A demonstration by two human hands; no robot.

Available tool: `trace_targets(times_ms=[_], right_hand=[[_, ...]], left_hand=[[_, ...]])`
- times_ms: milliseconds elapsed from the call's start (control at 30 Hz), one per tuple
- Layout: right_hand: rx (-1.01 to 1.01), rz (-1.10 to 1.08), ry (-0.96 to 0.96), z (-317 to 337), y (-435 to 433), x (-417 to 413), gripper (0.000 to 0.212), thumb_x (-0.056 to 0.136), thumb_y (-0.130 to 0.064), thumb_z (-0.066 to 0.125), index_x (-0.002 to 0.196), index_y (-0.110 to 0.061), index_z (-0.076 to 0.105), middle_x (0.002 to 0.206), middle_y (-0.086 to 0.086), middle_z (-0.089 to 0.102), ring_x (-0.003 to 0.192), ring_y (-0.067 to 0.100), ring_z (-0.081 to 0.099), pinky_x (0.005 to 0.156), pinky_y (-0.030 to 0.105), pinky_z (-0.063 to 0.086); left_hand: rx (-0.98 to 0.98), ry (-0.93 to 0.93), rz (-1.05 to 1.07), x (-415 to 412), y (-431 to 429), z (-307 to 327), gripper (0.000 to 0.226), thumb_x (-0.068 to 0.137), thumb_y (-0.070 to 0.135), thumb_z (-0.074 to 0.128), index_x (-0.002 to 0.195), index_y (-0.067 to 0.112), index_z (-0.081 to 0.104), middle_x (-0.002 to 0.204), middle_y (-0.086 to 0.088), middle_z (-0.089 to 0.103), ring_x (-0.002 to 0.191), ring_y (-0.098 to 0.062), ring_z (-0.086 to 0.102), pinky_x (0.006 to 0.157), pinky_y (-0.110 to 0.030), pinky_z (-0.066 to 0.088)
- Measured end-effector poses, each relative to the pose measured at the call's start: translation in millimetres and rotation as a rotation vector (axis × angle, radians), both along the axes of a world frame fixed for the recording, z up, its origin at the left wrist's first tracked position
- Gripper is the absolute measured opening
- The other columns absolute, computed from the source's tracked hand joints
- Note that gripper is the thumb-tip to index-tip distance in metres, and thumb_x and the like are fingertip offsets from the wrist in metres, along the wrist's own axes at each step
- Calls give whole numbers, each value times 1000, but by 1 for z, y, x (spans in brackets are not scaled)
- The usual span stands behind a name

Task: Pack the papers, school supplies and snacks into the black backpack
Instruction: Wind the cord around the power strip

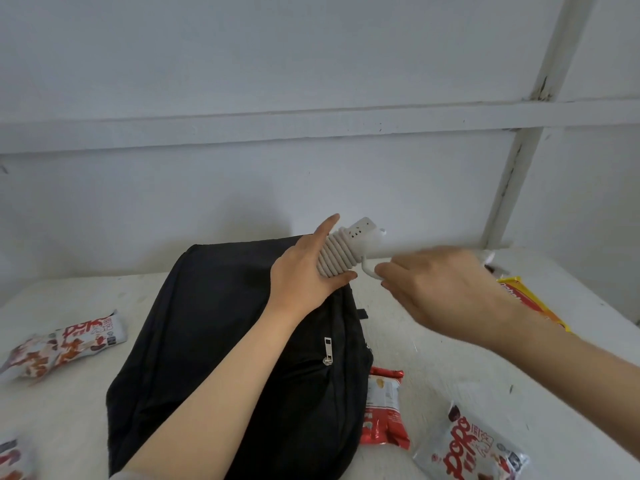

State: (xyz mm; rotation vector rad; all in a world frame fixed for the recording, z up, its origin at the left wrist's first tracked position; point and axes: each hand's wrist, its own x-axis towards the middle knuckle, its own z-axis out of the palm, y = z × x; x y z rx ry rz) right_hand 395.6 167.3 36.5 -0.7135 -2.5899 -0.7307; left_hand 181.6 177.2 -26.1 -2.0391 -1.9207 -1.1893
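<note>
Above the black backpack (207, 323), the left hand (304, 268) gripped a cord-wound power strip (360, 237); the right hand (443, 289) (blurred) pinched its cord (369, 271).

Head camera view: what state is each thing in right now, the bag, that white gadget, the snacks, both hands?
Black backpack: lying flat on the table.
Power strip: held up over the backpack, cord wound round it.
Left hand: grips the wound strip.
Right hand: blurred, pinches the cord's loose end.
Red snack packet: lying beside the backpack, not packed.
White snack packet: lying on the table, not packed.
</note>
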Motion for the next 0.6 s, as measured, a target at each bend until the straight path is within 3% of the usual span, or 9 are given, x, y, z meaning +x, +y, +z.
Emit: trace_targets(times_ms=[100,167,267,367,500,600], right_hand=[[144,83,-90,29,9,-1,12,82,-17,65,70,-15,64,56,-1,49,43,17,44,46,25,32],[184,104,-122,42,17,-2,26,90,-25,50,71,-19,67,59,-2,52,44,18,46,52,28,40],[107,136,-84,56,30,-6,33,90,-38,44,74,-25,70,62,-3,55,44,19,48,55,26,40],[-145,94,24,64,45,-12,17,82,-48,59,85,-36,72,73,-11,60,53,8,48,53,20,27],[-638,-11,135,61,65,-20,15,75,-46,72,88,-41,72,78,-31,60,73,-8,55,64,16,35],[-935,25,232,53,76,-26,13,71,-42,76,83,-38,74,82,-28,69,67,-4,61,66,14,44]], left_hand=[[-29,71,-74,-1,-3,4,98,67,58,71,141,48,8,109,10,58,89,-6,56,74,-30,52],[-26,136,-102,1,-6,4,101,67,59,71,141,48,3,110,8,58,90,-8,56,76,-31,52],[5,170,-151,3,-13,2,97,67,56,72,139,44,8,114,4,58,93,-11,57,81,-30,47],[123,274,-205,1,-19,-6,82,72,55,68,136,40,19,115,-2,58,93,-15,58,79,-32,47],[267,441,-272,-3,-23,-15,61,85,57,50,139,38,28,116,-9,57,94,-19,56,78,-32,47],[276,452,-275,-2,-26,-14,54,89,56,46,137,35,34,115,-10,57,95,-20,56,78,-32,49]])
